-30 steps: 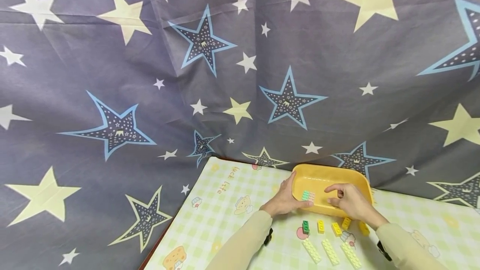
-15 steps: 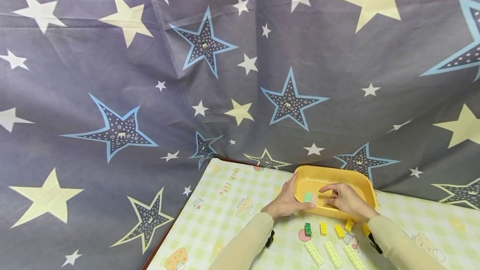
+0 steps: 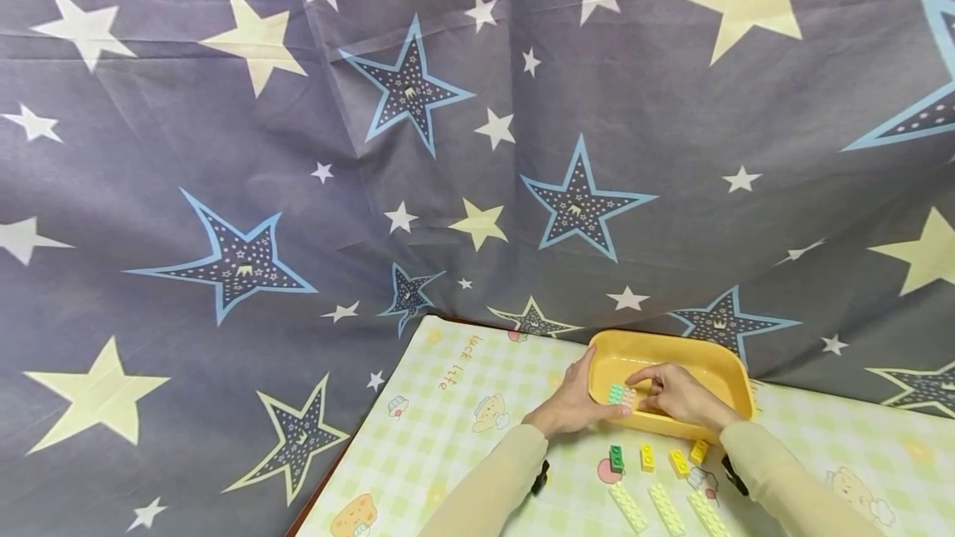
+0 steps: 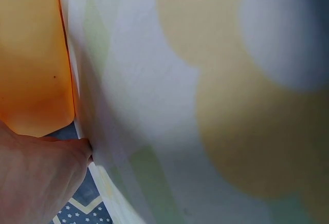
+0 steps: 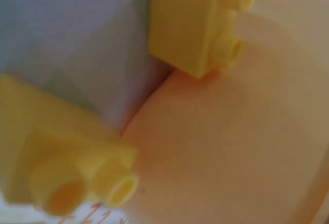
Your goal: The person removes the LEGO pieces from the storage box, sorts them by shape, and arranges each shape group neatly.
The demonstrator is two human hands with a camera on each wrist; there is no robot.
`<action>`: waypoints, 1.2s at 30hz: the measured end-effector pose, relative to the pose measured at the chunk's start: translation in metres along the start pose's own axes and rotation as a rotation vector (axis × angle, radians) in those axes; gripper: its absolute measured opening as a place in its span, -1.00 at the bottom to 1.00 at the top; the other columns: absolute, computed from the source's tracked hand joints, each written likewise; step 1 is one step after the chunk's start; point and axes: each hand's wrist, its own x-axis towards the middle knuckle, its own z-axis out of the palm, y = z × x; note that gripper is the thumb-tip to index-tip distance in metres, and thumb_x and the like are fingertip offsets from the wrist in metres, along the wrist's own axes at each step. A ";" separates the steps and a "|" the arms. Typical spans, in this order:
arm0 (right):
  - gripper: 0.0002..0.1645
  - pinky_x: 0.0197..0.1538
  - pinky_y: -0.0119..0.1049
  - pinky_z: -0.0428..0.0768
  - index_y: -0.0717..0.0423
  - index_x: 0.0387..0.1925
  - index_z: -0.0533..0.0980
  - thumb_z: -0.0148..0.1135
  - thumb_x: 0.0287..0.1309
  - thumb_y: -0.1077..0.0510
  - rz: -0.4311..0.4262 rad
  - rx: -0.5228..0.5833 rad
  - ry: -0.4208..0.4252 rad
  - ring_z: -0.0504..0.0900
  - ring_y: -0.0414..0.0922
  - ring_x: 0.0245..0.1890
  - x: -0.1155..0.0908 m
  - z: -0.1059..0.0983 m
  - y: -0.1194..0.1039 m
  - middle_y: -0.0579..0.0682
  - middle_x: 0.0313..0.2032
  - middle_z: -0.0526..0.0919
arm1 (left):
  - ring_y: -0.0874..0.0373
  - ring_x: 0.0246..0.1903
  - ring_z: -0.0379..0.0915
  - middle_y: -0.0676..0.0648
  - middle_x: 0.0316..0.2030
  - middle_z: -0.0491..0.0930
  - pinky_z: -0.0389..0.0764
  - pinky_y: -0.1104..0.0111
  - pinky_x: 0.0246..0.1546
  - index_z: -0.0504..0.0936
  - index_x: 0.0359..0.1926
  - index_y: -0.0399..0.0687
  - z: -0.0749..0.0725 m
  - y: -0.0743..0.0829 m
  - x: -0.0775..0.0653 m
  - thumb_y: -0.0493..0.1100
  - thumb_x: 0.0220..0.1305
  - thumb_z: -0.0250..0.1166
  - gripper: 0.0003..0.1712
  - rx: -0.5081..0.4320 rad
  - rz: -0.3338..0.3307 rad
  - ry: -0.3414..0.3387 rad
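Observation:
A yellow tray (image 3: 690,346) stands at the table's back edge in the head view. My left hand (image 3: 578,403) grips its left front corner, the thumb along the front rim. In the left wrist view that hand (image 4: 41,175) appears beside the orange-looking tray wall (image 4: 36,59). Inside the tray, a light green brick (image 3: 615,394) and a pink brick (image 3: 629,397) sit side by side at the left. My right hand (image 3: 682,394) reaches into the tray, index finger and thumb apart beside the pink brick; contact cannot be told. The right wrist view hides its fingers.
In front of the tray lie a dark green brick (image 3: 616,459), several small yellow bricks (image 3: 647,458) and three long pale yellow bricks (image 3: 627,508). Two yellow bricks (image 5: 180,23) are near the right wrist. A starry curtain (image 3: 477,172) hangs behind the table.
My right hand has moved left inside the tray, closer to the pink brick. Its sleeve now covers the rightmost yellow brick. The left hand keeps its hold on the tray.

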 end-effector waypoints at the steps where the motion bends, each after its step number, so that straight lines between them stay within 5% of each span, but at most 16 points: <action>1: -0.59 -0.41 -0.44 0.29 0.34 0.10 0.73 0.42 0.20 0.49 -0.004 0.006 -0.006 0.30 -0.25 -0.55 0.001 0.001 0.001 -0.15 -0.57 0.31 | -0.05 0.72 0.07 -0.08 0.77 -0.01 0.32 -0.06 0.67 -0.21 0.80 0.40 0.000 0.000 0.000 0.28 0.23 0.61 0.42 -0.003 0.002 0.001; 21: -0.62 -0.39 -0.43 0.32 0.35 0.04 0.75 0.47 0.15 0.45 0.007 0.006 -0.058 0.35 -0.20 -0.49 0.018 0.002 0.005 -0.11 -0.51 0.44 | -0.01 0.71 0.08 -0.06 0.76 0.01 0.33 0.02 0.67 -0.21 0.80 0.34 -0.002 0.002 -0.003 0.24 0.21 0.62 0.44 0.019 0.019 0.013; 36: -0.73 -0.43 -0.46 0.32 0.33 -0.06 0.76 0.42 0.18 0.47 0.014 0.002 -0.086 0.36 -0.24 -0.54 0.008 -0.011 0.013 -0.12 -0.54 0.44 | 0.01 0.71 0.06 -0.05 0.76 0.03 0.28 0.02 0.70 -0.20 0.81 0.32 -0.001 0.002 -0.003 0.25 0.19 0.64 0.46 0.009 0.023 0.017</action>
